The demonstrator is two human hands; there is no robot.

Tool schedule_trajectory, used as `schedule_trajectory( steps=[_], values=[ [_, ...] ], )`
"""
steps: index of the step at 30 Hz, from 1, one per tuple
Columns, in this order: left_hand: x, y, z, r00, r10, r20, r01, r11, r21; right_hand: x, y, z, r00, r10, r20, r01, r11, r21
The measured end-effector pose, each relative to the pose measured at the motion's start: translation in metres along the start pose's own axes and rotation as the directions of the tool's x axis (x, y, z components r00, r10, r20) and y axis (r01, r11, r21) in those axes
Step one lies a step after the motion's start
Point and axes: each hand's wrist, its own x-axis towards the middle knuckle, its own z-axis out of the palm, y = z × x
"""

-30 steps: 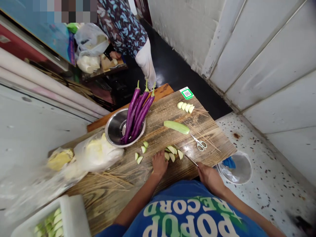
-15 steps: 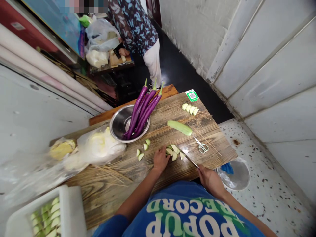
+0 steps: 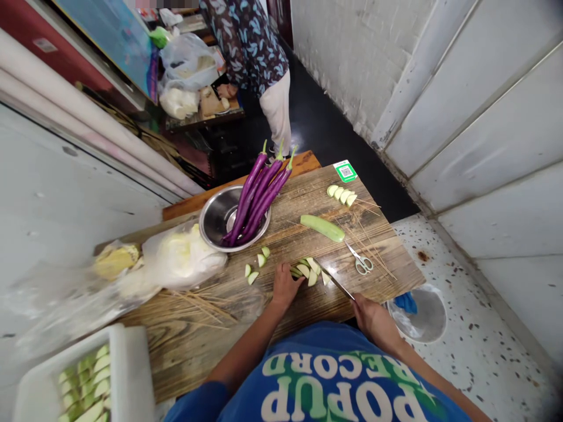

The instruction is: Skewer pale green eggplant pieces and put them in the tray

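Note:
My right hand [image 3: 373, 316] is closed round the handle of a knife [image 3: 339, 286], whose blade points up and left with its tip beside a pile of cut pale-green squash slices [image 3: 313, 272]. Curled at the left end of that pile, my left hand [image 3: 287, 285] has fingers and thumb against some slices, partly hiding them. A few loose squash pieces [image 3: 252, 275] lie further left. Beyond the pile rests a longer length of squash [image 3: 322, 227], with scissors [image 3: 363, 265] to its right. Slices threaded on skewers [image 3: 342, 195] lie at the far right of the wooden table [image 3: 285, 234].
Purple eggplants [image 3: 257, 199] lean in a steel bowl [image 3: 211, 223]. Plastic bags [image 3: 180, 255] and loose skewers [image 3: 204, 308] are on the left. A white tub [image 3: 116, 363] holds skewered slices. A lined bin [image 3: 424, 316] stands below right. Another person [image 3: 259, 53] stands beyond the table.
My left hand has shifted slightly, its fingers drawing back from the top of the slices and showing more of them. The knife stays by the pile. The view has moved a little.

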Motion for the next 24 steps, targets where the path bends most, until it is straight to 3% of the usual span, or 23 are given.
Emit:
schedule_trajectory(
  steps=[24],
  values=[
    [-0.006, 0.007, -0.019, 0.976, 0.145, 0.16, -0.179, 0.958, 0.223, 0.005, 0.011, 0.007, 0.998, -0.061, -0.024, 0.062, 0.998, 0.023]
  ],
)
